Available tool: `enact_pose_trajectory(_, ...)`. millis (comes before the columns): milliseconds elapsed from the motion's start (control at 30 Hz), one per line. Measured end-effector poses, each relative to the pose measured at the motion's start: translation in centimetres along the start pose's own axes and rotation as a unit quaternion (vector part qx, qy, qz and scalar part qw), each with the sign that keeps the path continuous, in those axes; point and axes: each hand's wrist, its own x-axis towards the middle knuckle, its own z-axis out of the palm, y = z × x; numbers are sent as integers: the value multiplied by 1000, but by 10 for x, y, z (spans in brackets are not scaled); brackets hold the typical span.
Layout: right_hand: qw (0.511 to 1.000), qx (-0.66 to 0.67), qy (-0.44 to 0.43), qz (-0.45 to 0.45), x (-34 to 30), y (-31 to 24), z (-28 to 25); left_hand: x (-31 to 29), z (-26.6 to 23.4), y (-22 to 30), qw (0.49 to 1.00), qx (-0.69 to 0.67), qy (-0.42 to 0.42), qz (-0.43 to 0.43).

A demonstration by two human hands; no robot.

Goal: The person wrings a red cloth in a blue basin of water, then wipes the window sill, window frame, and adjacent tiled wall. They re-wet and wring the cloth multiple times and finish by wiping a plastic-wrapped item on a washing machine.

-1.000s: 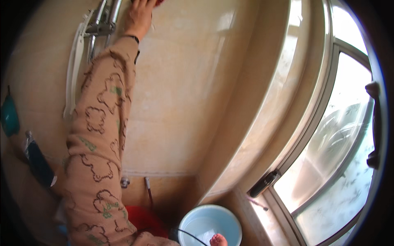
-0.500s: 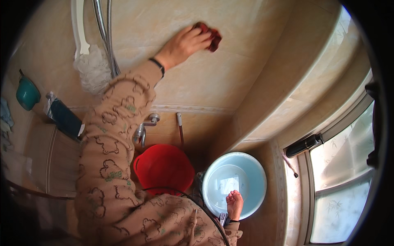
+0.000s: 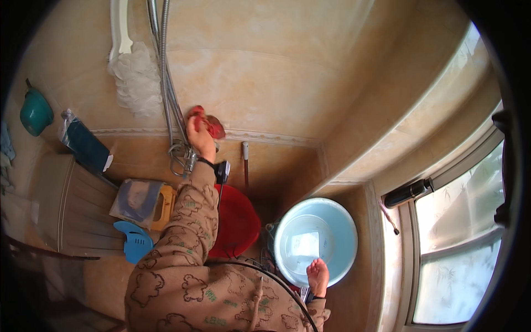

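We find the red cloth (image 3: pixel 214 128) held in the left grip (image 3: pixel 200 137), up against the tiled wall (image 3: pixel 265 77) at about the level of its moulded border strip (image 3: pixel 271 137). The fingers are closed on the cloth, which is bunched; one part shows above the fingertips and a larger flap spreads to their right, so the cloth lies mainly above and to the right of the grip. We note the flexible metal shower hose (image 3: pixel 164 72) running down just left of the grip, and the chrome tap (image 3: pixel 188 160) immediately below, beside the wrist. The right grip (image 3: pixel 317 275) is well apart from the cloth, at the near rim of the light blue bucket (image 3: pixel 347 243). Its fingers are bent and close together and we see nothing in them; how far it is closed we cannot tell. We record a red tub (image 3: pixel 238 221) between the left forearm and the bucket, partly covered by the sleeve. A white mesh bath puff (image 3: pixel 135 83) hangs up and left of the cloth, and a blue plastic scoop (image 3: pixel 137 243) lies left of the forearm.
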Motion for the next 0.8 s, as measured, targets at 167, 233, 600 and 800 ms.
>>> enact_pose_trajectory(167, 998, -45, -41, -13, 3, -2, 37, -13, 30, 0, 989, 143, 23, 30)
enact_pose_trajectory(233, 997, -51, -51, 11, 5, 4, 48, -34, 28, 6, 985, 160, -42, 39)
enact_pose_trajectory(600, 983, -121, -135, -13, 12, -3, 79, -242, -11, 118, 512, -119, -825, -209)
enact_pose_trajectory(800, 976, -210, -2, -56, 16, -25, 25, -338, -26, 128, 499, 73, -857, 105)
